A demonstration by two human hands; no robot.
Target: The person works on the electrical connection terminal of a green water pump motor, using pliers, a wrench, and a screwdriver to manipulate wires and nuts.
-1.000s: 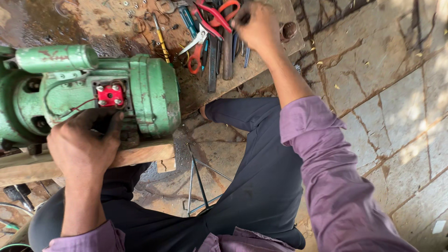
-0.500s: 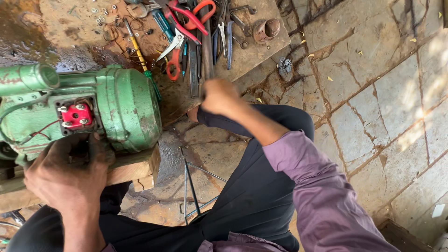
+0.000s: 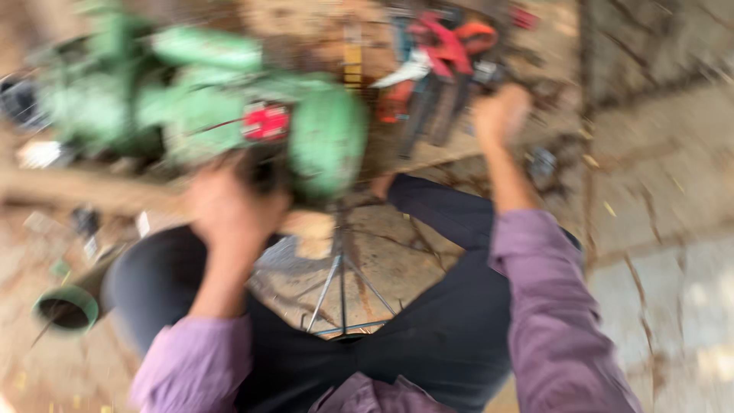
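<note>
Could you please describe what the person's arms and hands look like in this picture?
Both hands are bare, without gloves: the left hand and the right hand. Each arm wears a loose purple sleeve pushed up to about the elbow, leaving the forearms uncovered. The picture is too blurred to show rings, watches or other details.

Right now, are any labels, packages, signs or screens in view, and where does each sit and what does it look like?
Red plate: on the green motor, facing the camera above the left hand; small, roughly rectangular, bright red, too blurred to tell if it is a label or a terminal block.
Yellow strip: on the bench left of the tool pile, which the right hand touches; narrow, upright, yellow with dark bands.
No packages, signs or screens.
</note>
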